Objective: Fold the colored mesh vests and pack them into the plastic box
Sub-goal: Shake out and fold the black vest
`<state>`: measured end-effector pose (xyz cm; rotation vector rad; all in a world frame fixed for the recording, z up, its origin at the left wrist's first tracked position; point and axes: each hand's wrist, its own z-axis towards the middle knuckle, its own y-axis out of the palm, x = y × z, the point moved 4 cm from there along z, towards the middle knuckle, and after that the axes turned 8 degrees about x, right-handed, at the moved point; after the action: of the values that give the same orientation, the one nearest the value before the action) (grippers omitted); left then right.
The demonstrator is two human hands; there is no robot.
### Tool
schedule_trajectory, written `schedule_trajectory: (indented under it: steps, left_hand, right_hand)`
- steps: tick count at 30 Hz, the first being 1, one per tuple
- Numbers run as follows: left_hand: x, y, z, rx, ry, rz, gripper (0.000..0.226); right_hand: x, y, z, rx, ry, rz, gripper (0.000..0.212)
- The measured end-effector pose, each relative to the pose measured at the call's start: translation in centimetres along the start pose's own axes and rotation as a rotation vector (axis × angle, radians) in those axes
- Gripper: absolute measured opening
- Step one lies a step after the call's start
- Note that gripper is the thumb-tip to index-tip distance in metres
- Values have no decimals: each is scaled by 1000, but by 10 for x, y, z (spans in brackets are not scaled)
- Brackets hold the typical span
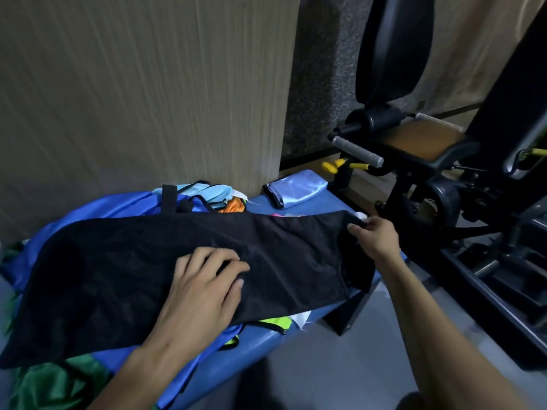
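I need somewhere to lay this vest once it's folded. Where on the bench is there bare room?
Bare blue bench shows between the folded light-blue vest and the black mesh vest, and along the near edge below the black vest's right end. Left of that it is crowded: blue, green and orange vests piled under and behind the black one.

A long mesh vest [142,261] lies across the bench [313,202], over a pile of other vests [118,208]. A folded vest [299,187] sits at the bench's far right corner, before the wall panel [148,84]; a gym machine [444,161] stands to the right.
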<state>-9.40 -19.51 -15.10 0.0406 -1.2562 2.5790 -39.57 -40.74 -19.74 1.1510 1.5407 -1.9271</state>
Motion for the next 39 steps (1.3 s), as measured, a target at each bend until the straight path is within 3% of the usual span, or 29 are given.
schedule_trajectory:
  steps: [4,9,14,21,26,28,33,36,39]
  left_hand:
    - [16,14,36,-91,19,-128,23]
    - [41,46,101,-179,-152,-515,16]
    - [54,71,159,-40,-291,-671,18]
    - [62,91,207,-199,-125,-755,32]
    - [57,110,207,-591,-51,-628,26]
    - [53,113,201,-669,-11,-570,28]
    - [49,110,194,-605,102,-550,11]
    - [51,109,195,-482,137,-403,9]
    - [57,106,195,-458,169,-423,11]
  right_hand:
    - [-17,-5,-12,-34,-153,233,18]
    - [-37,-9,-29,-51,-459,204,15]
    - [-49,-12,-43,-43,-704,118,24]
    - [-56,-8,-51,-52,-882,51,58]
    - [-54,-12,-49,-11,-889,151,51]
    - [-52,-14,-47,-12,-850,202,47]
    - [-48,-20,-44,-61,-660,293,47]
    - [-47,-25,-45,-111,-557,349,46]
    - [-46,-30,-47,-111,-528,365,43]
